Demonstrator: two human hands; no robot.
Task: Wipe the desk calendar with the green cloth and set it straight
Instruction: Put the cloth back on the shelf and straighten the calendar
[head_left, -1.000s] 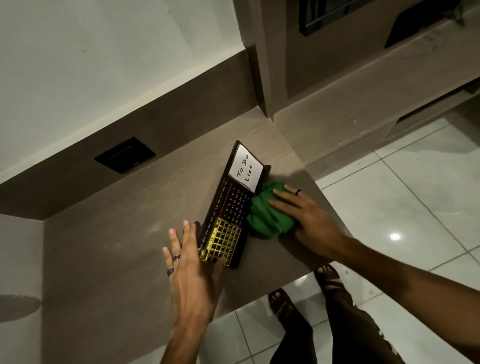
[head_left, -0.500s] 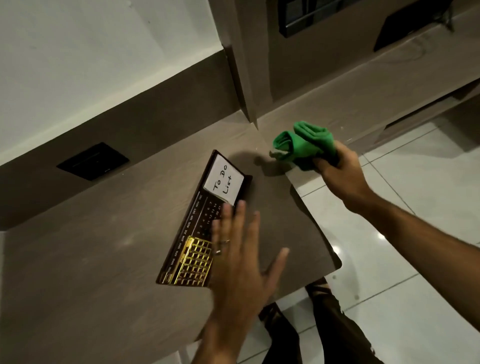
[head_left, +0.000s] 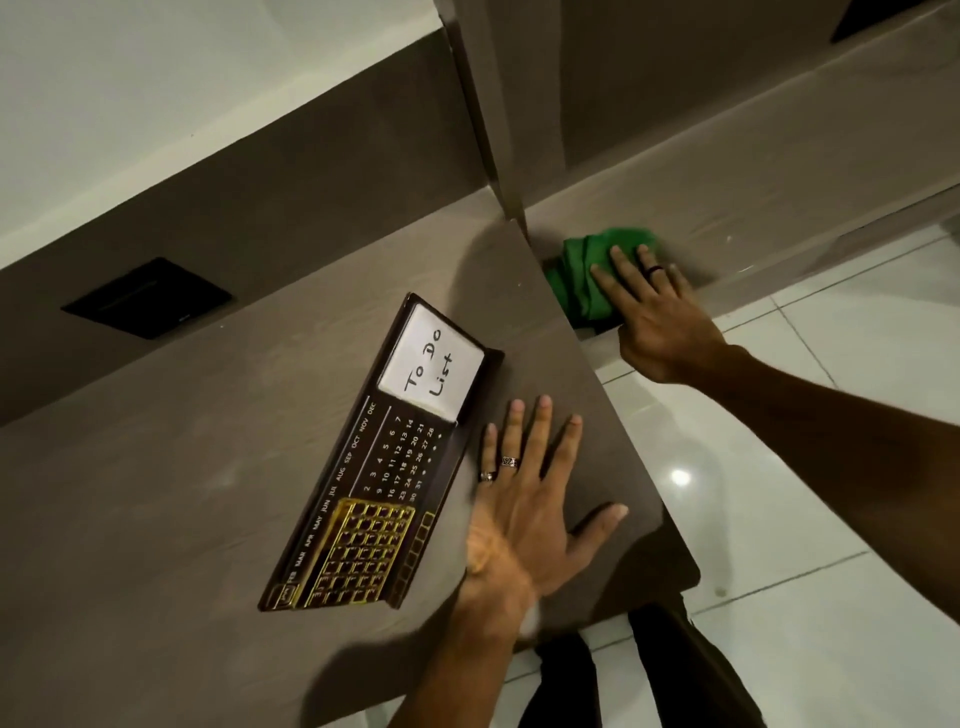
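The desk calendar (head_left: 374, 467) is a dark board with a white "To Do List" panel, month names, dates and a gold grid. It lies flat and slanted on the brown desk (head_left: 156, 519). My left hand (head_left: 524, 509) rests palm down on the desk just right of the calendar, fingers spread, little finger at its edge. The green cloth (head_left: 582, 275) lies bunched on a lower ledge (head_left: 753, 208) beyond the desk's right edge. My right hand (head_left: 660, 317) presses down on the cloth with fingers stretched over it.
A black wall plate (head_left: 148, 299) sits in the brown back panel behind the desk. A vertical divider (head_left: 509, 104) stands between desk and ledge. White floor tiles (head_left: 779, 467) and my dark-trousered legs (head_left: 675, 665) show below the desk's rounded corner.
My right hand lifted the cloth off the desk beside the calendar, carried it right and set it down on the ledge. My left hand crossed from the calendar's near end to its right side.
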